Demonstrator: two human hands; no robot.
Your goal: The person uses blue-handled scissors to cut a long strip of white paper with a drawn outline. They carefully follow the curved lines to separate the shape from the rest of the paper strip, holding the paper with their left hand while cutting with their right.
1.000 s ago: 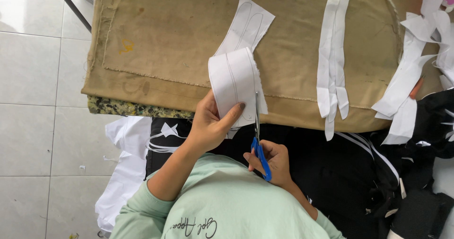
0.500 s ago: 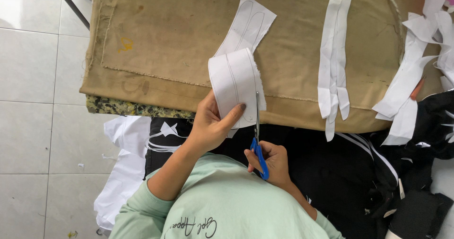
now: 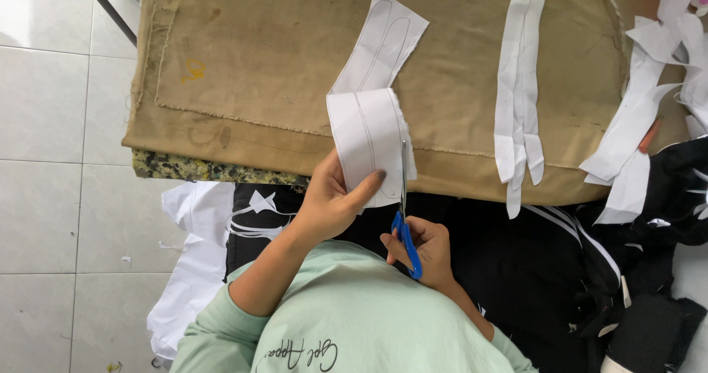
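Left hand (image 3: 330, 203) clamped on white paper strip (image 3: 369, 146), right hand (image 3: 428, 251) gripping blue scissors (image 3: 405, 233)

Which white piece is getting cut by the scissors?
The curled white piece with pencil lines, pinched by the left hand. The blue-handled scissors in the right hand meet its right edge. The long strips and scraps lie untouched on the tan cloth.

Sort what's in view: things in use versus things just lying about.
In use: left hand holding white fabric piece; right hand working blue-handled scissors.
Lying about: white strips, white scraps, tan table cover, black cloth.
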